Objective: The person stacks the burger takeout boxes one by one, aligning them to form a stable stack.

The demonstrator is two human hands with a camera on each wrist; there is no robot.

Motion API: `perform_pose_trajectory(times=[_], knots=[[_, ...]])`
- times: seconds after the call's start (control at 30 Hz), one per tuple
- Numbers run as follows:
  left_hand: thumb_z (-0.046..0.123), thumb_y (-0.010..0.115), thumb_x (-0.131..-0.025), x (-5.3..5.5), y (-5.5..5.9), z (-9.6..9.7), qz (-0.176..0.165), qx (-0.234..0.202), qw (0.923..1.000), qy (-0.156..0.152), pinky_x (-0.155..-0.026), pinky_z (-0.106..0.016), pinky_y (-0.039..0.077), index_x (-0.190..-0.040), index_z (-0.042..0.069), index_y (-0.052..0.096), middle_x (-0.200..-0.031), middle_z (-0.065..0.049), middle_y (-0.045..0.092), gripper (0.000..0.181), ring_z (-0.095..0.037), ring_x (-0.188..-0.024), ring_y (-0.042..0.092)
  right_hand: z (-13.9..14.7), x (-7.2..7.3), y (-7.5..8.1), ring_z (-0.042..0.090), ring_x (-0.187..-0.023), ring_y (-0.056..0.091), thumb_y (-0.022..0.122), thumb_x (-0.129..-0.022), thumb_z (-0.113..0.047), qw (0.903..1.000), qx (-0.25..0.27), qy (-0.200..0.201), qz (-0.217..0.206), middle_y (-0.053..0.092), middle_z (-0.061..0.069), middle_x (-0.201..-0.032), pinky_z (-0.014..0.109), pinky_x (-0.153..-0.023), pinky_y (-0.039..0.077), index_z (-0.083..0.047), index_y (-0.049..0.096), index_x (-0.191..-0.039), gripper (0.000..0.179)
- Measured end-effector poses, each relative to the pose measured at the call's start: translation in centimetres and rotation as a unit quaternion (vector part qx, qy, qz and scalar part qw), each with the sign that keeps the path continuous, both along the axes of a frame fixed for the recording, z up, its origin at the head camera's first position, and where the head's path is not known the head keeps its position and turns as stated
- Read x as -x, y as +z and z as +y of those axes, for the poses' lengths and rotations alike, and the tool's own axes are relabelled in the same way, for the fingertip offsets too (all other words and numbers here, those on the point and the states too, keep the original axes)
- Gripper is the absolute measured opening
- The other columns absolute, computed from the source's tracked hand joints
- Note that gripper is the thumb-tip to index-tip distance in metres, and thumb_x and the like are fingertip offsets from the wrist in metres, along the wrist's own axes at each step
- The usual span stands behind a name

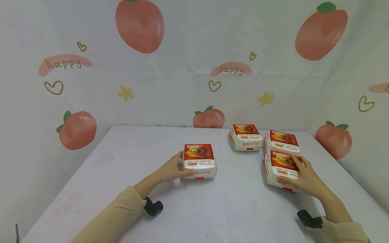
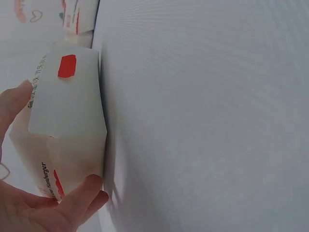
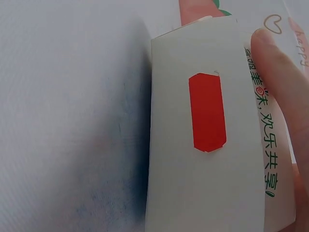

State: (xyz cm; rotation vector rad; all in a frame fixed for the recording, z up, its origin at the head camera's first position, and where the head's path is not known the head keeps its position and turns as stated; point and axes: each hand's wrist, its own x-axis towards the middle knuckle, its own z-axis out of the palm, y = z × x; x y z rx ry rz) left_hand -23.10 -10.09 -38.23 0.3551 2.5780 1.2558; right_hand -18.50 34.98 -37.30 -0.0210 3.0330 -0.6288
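Note:
My left hand (image 1: 171,168) grips a burger box (image 1: 199,158) in the middle of the table, thumb across its front and fingers along its left side. In the left wrist view that white box (image 2: 72,104) shows a red tab on its front, with fingertips low on its side. At the right, my right hand (image 1: 309,179) holds another burger box (image 1: 281,165), thumb at the front edge and fingers over the right side of the lid. This box (image 3: 207,183) fills much of the right wrist view, its red tab facing the camera. Both lids carry a red burger picture.
Directly behind the right-hand box, close against it, stands a third burger box (image 1: 284,139). One more burger box (image 1: 246,137) sits to its left near the table's back edge. A white cloth covers the table (image 1: 231,209); a fruit-printed curtain (image 1: 170,91) hangs behind.

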Motion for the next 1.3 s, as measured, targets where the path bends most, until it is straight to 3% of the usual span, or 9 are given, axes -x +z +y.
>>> perform_pose_trajectory(times=[0.6, 1.3], knots=[[0.044, 0.073, -0.076, -0.3, -0.1, 0.0, 0.007, 0.021, 0.9997, 0.006, -0.106, -0.054, 0.039, -0.148, -0.001, 0.017, -0.148, -0.022, 0.032, 0.102, -0.034, -0.132, 0.039, -1.9, -0.6, 2.3, 0.059, -0.119, 0.025, 0.067, -0.077, -0.055, 0.9997, 0.001, 0.006, 0.023, 0.001, 0.037, -0.146, 0.074, -0.085, 0.038, 0.001, 0.006, -0.148, 0.109], [0.042, 0.074, -0.077, -0.4, -0.1, 0.0, 0.008, 0.009, 0.9999, 0.001, -0.106, -0.05, 0.04, -0.148, -0.001, 0.016, -0.148, -0.022, 0.033, 0.102, -0.032, -0.131, 0.041, -5.4, 0.3, 4.9, 0.059, -0.121, 0.029, 0.07, -0.072, -0.059, 0.9972, -0.025, 0.035, 0.061, 0.004, 0.032, -0.15, 0.07, -0.084, 0.042, -0.004, 0.01, -0.15, 0.112]])
